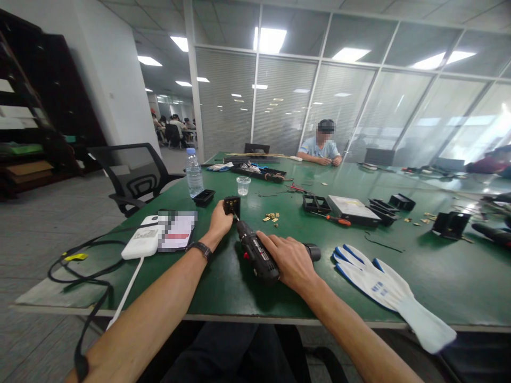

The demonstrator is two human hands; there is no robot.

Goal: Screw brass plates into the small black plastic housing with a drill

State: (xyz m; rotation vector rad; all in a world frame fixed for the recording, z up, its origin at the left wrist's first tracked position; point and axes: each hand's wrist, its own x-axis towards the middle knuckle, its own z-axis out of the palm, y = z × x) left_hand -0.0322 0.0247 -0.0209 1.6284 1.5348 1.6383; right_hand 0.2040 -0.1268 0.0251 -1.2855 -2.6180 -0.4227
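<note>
My right hand [293, 260] is wrapped round a black cordless drill [257, 252] that lies low over the green table, its bit pointing away and to the left. The bit's tip meets a small black plastic box [232, 204] with brass-coloured pieces in it; whether it sits in a screw I cannot tell. My left hand [220, 219], a dark watch on its wrist, grips that box from the left side. Small brass pieces [272, 217] lie loose to the right of the box.
A water bottle [194, 173], a clear plastic cup [243, 185] and a black tray [204, 197] stand beyond my left hand. A power bank [141, 238] and phone lie left. To the right are a glove [383, 284], an orange screwdriver [338, 219] and black housings. A person sits across the table.
</note>
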